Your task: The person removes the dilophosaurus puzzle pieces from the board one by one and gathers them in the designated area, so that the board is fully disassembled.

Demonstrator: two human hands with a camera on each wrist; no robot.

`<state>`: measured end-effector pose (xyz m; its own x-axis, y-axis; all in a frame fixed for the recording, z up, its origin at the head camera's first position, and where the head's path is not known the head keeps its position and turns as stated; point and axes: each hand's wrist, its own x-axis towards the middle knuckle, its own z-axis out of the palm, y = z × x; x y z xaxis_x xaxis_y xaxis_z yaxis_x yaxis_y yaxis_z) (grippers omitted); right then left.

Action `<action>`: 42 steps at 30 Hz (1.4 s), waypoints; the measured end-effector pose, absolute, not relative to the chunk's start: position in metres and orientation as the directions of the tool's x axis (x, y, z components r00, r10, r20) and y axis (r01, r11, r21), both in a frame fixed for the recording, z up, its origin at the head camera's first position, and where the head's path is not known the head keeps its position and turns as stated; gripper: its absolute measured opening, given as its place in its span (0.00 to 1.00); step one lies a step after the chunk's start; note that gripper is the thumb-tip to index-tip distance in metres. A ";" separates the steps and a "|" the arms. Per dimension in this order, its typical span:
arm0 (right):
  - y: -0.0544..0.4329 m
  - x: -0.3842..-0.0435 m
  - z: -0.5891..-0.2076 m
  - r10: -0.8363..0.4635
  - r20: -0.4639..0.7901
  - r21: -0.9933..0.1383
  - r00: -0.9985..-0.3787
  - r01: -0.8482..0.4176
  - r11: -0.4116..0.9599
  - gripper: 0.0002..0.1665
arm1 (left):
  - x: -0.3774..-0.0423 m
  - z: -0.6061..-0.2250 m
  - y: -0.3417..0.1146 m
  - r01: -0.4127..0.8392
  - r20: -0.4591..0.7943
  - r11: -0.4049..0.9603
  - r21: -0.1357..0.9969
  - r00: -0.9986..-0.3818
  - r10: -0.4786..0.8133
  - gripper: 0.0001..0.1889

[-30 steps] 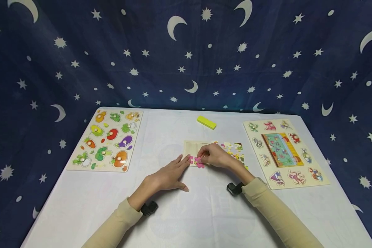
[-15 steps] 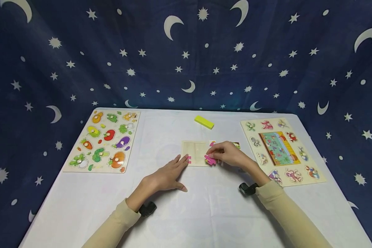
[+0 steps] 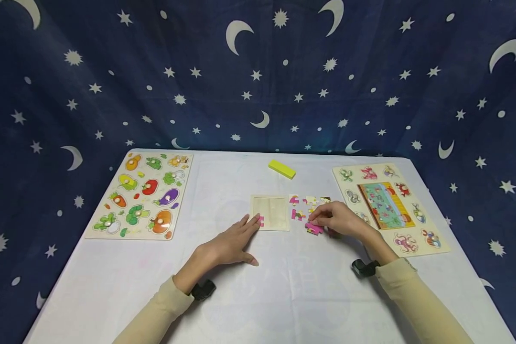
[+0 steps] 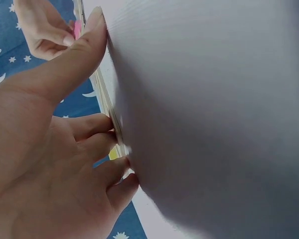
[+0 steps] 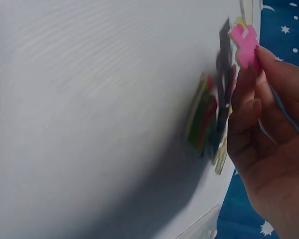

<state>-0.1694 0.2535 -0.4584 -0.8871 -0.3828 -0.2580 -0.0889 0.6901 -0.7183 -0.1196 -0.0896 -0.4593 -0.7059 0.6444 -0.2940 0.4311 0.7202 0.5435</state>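
My right hand [image 3: 341, 222] pinches a pink jigsaw piece [image 3: 314, 229] between thumb and fingertips, just right of a small square wooden puzzle tray [image 3: 277, 212]. In the right wrist view the held piece [image 5: 246, 45] stands away from the white table, casting a shadow. Fingers nearly straight, my left hand [image 3: 229, 246] rests at the tray's lower left corner. Its fingertips lie against another pink jigsaw piece [image 3: 261, 221] inside that corner. Several loose jigsaw pieces [image 3: 298, 215] lie right of the tray, partly hidden by my right hand.
A vegetable knob puzzle board [image 3: 139, 198] lies at the left of the table. At the right is a sea-animal puzzle board [image 3: 387, 205], partly behind the right forearm. A yellow block [image 3: 281, 169] lies beyond the tray. A dark blue star-patterned curtain [image 3: 215, 110] hangs behind.
My right hand has carried the pink piece from over the tray rightward to beside the loose pieces, uncovering the tray's inside. The left hand stays at the tray's corner.
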 end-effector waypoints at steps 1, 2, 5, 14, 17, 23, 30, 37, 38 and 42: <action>0.255 -0.169 -0.459 -0.380 -0.265 -0.719 -0.886 -0.081 0.690 0.08 | -0.119 -0.459 -0.090 0.431 -0.294 0.720 0.544 -0.706 0.645 0.54; 0.256 -0.168 -0.460 -0.380 -0.273 -0.721 -0.884 -0.073 0.689 0.08 | -0.119 -0.459 -0.090 0.431 -0.295 0.720 0.545 -0.705 0.645 0.54; 0.258 -0.167 -0.464 -0.387 -0.280 -0.721 -0.878 -0.073 0.689 0.08 | -0.120 -0.460 -0.091 0.430 -0.306 0.725 0.537 -0.702 0.643 0.54; 0.255 -0.164 -0.465 -0.378 -0.223 -0.692 -0.899 -0.128 0.711 0.07 | -0.131 -0.459 -0.096 0.423 -0.294 0.717 0.554 -0.707 0.644 0.50; 0.254 -0.163 -0.464 -0.371 -0.218 -0.678 -0.903 -0.133 0.723 0.06 | -0.135 -0.459 -0.099 0.446 -0.274 0.697 0.561 -0.695 0.665 0.47; 0.242 -0.165 -0.462 -0.400 -0.159 -0.668 -0.903 -0.199 0.717 0.06 | -0.148 -0.458 -0.102 0.425 -0.294 0.722 0.546 -0.710 0.640 0.49; 0.211 -0.174 -0.463 -0.467 -0.142 -0.720 -0.873 -0.232 0.654 0.06 | -0.164 -0.458 -0.102 0.434 -0.319 0.743 0.510 -0.706 0.632 0.52; 0.182 -0.183 -0.463 -0.511 -0.132 -0.717 -0.850 -0.274 0.641 0.07 | -0.173 -0.459 -0.100 0.445 -0.353 0.759 0.475 -0.694 0.628 0.58; 0.178 -0.184 -0.464 -0.517 -0.126 -0.718 -0.846 -0.282 0.637 0.07 | -0.174 -0.459 -0.100 0.445 -0.354 0.760 0.474 -0.694 0.627 0.59; 0.165 -0.188 -0.466 -0.540 -0.130 -0.732 -0.832 -0.286 0.618 0.10 | -0.176 -0.462 -0.101 0.435 -0.360 0.768 0.469 -0.701 0.616 0.60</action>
